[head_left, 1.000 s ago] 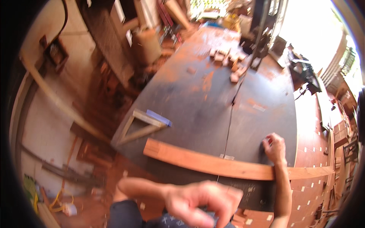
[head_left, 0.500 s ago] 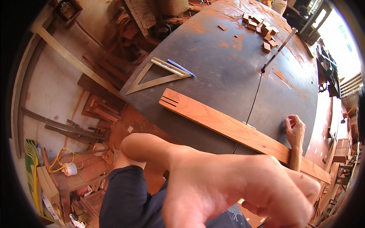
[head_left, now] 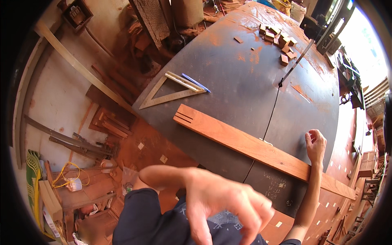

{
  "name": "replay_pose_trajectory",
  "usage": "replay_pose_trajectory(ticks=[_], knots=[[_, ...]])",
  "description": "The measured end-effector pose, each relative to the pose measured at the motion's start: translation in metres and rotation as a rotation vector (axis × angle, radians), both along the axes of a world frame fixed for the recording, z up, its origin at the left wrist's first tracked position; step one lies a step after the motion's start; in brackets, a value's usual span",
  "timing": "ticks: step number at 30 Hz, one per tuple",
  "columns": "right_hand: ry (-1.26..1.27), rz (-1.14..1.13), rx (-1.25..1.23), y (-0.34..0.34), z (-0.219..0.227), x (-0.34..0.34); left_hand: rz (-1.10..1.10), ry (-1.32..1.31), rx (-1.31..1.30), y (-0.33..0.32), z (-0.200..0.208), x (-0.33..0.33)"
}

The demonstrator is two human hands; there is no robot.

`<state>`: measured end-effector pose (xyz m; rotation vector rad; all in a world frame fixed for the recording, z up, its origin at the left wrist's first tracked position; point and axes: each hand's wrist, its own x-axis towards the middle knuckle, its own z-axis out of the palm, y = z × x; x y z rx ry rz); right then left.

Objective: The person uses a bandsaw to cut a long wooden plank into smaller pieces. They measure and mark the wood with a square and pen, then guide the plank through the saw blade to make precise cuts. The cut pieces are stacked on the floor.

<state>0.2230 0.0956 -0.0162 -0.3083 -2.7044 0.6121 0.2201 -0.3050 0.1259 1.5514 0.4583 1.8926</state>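
A long reddish wooden board (head_left: 241, 141) lies diagonally on the dark tabletop (head_left: 228, 81), with several narrow slots cut in its left end. My left hand (head_left: 224, 200) is raised close in front of me, apart from the board, its bent fingers spread and nothing seen in them. My right forearm crosses over the board near its right end. Just beyond that, my right hand (head_left: 316, 149) is by the tabletop with loosely curled fingers and no object visible in it. Left of the board lie a metal triangle square (head_left: 173, 95) and a blue pen (head_left: 195, 82).
A saw blade (head_left: 272, 110) sticks up through the table, its slot line running under the board. Small wooden blocks (head_left: 281, 41) are heaped at the far side amid orange sawdust. A shelf with a yellow cord (head_left: 65, 173) stands at lower left.
My left hand has drawn down and to the left, uncovering the board's near side and chalk marks on the tabletop. My right hand has hardly moved; the view has shifted slightly.
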Motion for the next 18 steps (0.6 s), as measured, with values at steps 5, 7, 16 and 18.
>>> replay_pose_trajectory(ticks=[5, 7, 16, 18], knots=[[-0.01, 0.007, -0.005, -0.001, -0.002, 0.0, -0.115, -0.132, 0.097, 0.002, -0.02, 0.027], [0.001, 0.03, 0.026, 0.006, -0.006, -0.004, -0.091, -0.067, 0.072, -0.001, -0.021, 0.01], [0.041, 0.011, 0.132, 0.003, 0.004, 0.006, 0.099, -0.126, -0.069, -0.02, 0.005, -0.004], [0.134, -0.011, 0.18, -0.003, 0.018, 0.021, 0.291, -0.045, -0.127, -0.023, -0.001, -0.005]])
